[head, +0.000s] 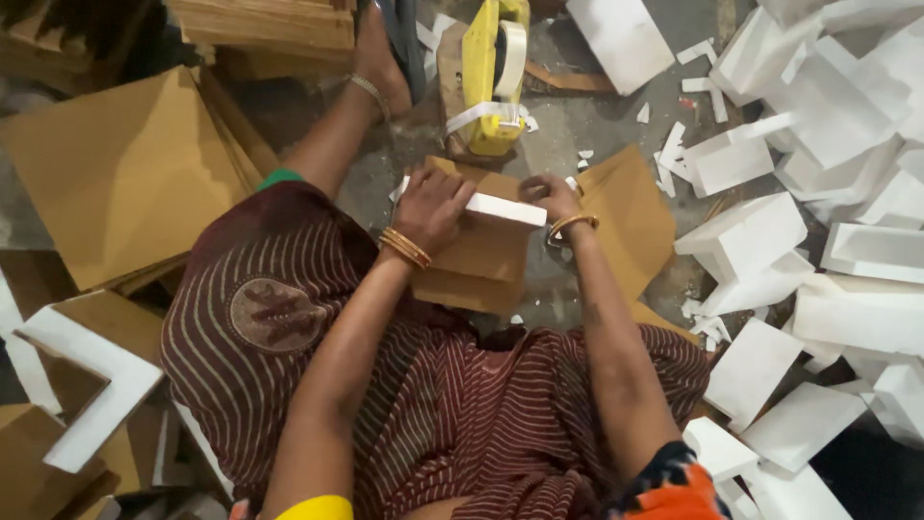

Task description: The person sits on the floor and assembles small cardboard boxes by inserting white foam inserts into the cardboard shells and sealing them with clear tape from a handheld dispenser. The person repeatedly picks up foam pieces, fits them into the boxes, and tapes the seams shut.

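Observation:
I sit on the floor with a folded brown cardboard piece (481, 255) in front of my knees. A narrow white foam strip (505, 208) lies across its top. My left hand (430, 207) presses down on the cardboard and the left end of the strip. My right hand (551, 195) grips the strip's right end. Both wrists carry gold bangles. A yellow tape dispenser (493, 72) with a roll of clear tape stands just beyond the cardboard, apart from both hands.
White foam blocks (828, 221) lie heaped on the right. Flat brown cardboard sheets (125, 173) are stacked at the left and top. A framed foam-and-cardboard piece (91, 385) lies at lower left. My foot in a sandal (385, 53) reaches toward the dispenser.

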